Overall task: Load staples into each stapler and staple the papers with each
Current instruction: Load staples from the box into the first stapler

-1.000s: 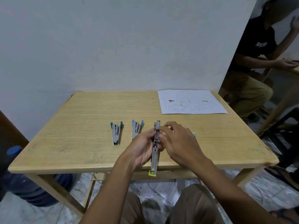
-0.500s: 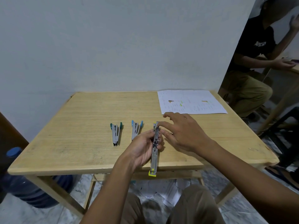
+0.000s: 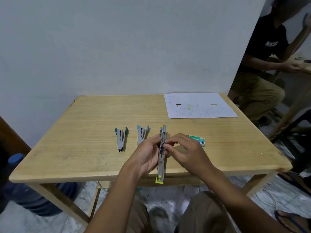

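Staplers: three, in row along near half of table (image 3: 84,118).
- teal-tipped stapler (image 3: 121,139), leftmost
- blue-tipped stapler (image 3: 142,134), middle
- yellow-tipped stapler (image 3: 161,162), opened flat, overhanging near edge

Staple box (image 3: 197,140): one, right of row.
Papers (image 3: 199,105): one spread, far right corner; sheet count cannot tell.
Hands: two, left hand (image 3: 146,157), right hand (image 3: 186,154).

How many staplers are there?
3. A dark green stapler lies leftmost on the table, a blue stapler beside it, and both hands hold an opened yellow stapler.
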Available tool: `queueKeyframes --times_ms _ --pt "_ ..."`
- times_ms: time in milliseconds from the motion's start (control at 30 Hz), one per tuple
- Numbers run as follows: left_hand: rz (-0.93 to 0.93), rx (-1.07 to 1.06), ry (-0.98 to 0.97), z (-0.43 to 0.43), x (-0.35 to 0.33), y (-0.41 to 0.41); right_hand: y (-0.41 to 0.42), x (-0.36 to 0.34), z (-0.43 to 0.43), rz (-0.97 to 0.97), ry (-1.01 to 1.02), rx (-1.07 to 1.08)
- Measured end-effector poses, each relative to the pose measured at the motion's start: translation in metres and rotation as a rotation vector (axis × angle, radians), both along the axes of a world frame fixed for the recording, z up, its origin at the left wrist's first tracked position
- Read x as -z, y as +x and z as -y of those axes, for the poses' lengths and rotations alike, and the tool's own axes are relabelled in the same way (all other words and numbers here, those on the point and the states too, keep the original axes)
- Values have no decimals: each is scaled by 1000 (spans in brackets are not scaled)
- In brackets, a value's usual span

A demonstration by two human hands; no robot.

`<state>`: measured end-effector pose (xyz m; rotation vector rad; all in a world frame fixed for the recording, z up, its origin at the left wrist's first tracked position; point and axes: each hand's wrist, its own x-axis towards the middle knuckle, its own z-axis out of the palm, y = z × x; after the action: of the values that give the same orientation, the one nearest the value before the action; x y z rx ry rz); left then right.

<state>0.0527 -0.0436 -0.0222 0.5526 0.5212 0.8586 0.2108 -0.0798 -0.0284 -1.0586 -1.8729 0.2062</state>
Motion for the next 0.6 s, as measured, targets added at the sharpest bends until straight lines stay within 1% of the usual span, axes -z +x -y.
queueKeyframes --times_ms 100,167,233,333,500,600 --pt "-51 -11 51 1 -1 1 -4 3 -5 -4 24 121" --pt "-62 -14 67 1 -2 2 -7 1 -9 49 25 205" --pt "-67 -14 75 1 -1 2 -10 -3 -11 128 -18 260" --pt "-84 -15 75 1 0 2 -10 -9 -16 190 -87 278" --pt "-100 -26 77 0 0 2 -12 -17 -18 346 2 326" --pt "-106 -27 77 1 0 2 -11 -21 -18 414 41 320"
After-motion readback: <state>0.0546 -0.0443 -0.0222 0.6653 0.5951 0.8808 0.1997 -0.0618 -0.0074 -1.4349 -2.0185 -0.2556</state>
